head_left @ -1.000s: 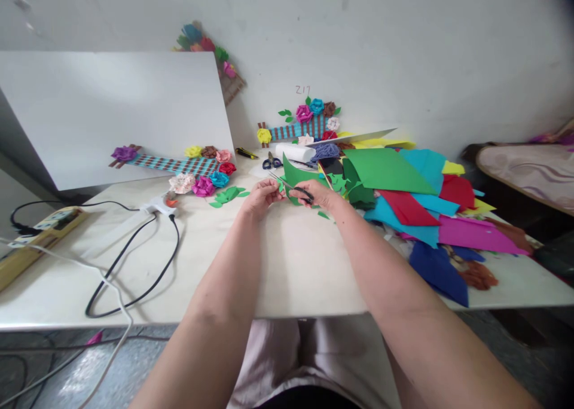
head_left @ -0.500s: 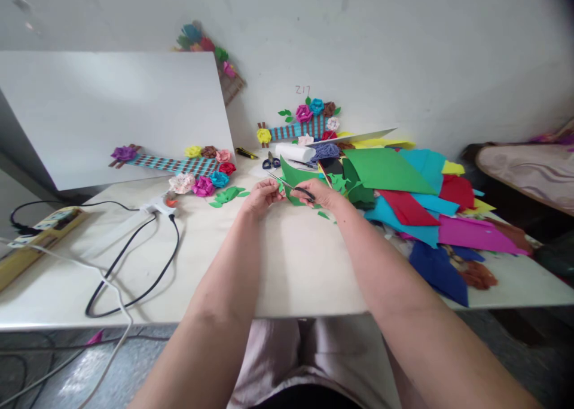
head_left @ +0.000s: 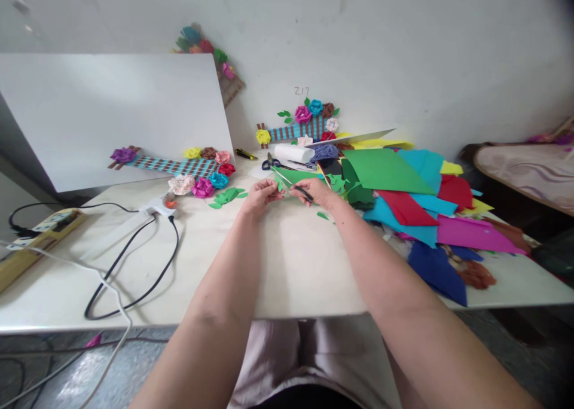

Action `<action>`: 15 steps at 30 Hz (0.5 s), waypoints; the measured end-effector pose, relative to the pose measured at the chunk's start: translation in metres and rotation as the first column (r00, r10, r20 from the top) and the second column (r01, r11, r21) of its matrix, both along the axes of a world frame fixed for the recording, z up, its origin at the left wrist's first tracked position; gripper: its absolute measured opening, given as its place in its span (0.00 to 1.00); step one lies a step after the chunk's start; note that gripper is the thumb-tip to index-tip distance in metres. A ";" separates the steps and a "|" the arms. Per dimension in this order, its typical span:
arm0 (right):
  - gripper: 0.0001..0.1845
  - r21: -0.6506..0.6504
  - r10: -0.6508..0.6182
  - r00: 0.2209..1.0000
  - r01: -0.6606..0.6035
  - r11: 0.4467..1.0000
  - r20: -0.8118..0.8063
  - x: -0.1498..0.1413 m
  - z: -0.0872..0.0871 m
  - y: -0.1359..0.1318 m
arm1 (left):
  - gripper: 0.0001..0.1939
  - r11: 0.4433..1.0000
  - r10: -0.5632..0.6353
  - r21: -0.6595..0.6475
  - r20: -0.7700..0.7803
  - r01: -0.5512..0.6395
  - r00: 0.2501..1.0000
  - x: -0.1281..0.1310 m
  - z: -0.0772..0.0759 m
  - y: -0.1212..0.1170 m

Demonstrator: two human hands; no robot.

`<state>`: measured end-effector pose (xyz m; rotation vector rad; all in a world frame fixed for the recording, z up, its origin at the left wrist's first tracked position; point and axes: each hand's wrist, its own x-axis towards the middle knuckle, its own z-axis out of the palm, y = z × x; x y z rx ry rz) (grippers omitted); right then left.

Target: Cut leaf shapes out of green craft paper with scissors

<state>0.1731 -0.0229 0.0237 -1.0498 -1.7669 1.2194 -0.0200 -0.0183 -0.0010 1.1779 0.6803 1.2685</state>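
So my left hand (head_left: 261, 197)'s pinching a small green paper piece (head_left: 280, 186), and my right hand (head_left: 320, 195)'s gripping black-handled scissors (head_left: 305, 194) just beside it.

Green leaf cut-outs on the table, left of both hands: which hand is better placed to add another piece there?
Probably the left hand: it pinches a small green piece and is nearer those cut-outs, while the right hand holds the black-handled scissors.

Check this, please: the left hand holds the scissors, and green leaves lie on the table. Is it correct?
Not the left hand but the right hand holds the scissors, as the head view shows; green leaves lie on the table.
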 end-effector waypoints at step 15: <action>0.15 0.034 0.091 0.996 -0.092 0.995 0.015 0.009 -0.003 0.000 | 0.19 0.999 0.032 0.040 -0.076 -0.029 0.997 -0.001 -0.003 0.003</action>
